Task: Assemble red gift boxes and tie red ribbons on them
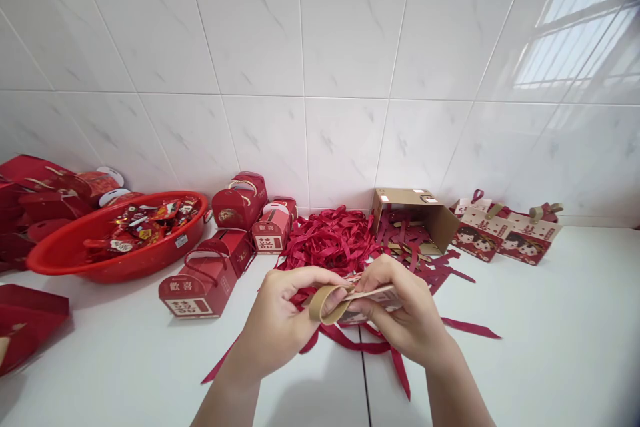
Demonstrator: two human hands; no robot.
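Observation:
Both hands meet in front of me over the white table, holding a small gift box [376, 317] with a cream top edge and a printed cartoon face. My left hand [280, 313] is closed on a looped tan strap [336, 317] at the box's left end, with the fingertips near its top. My right hand [407, 313] pinches the box's top edge between thumb and fingers. The hands cover much of the box. Behind them lies a heap of dark red ribbons [333, 238]; several strands trail underneath the hands toward me.
To the left, a red plastic basin [135, 272] holds wrapped sweets, with red boxes [203, 283] beside it. An open cardboard box [447, 227] spills maroon straps. Finished-looking gift boxes with handles [527, 240] stand at the right by the tiled wall [345, 147].

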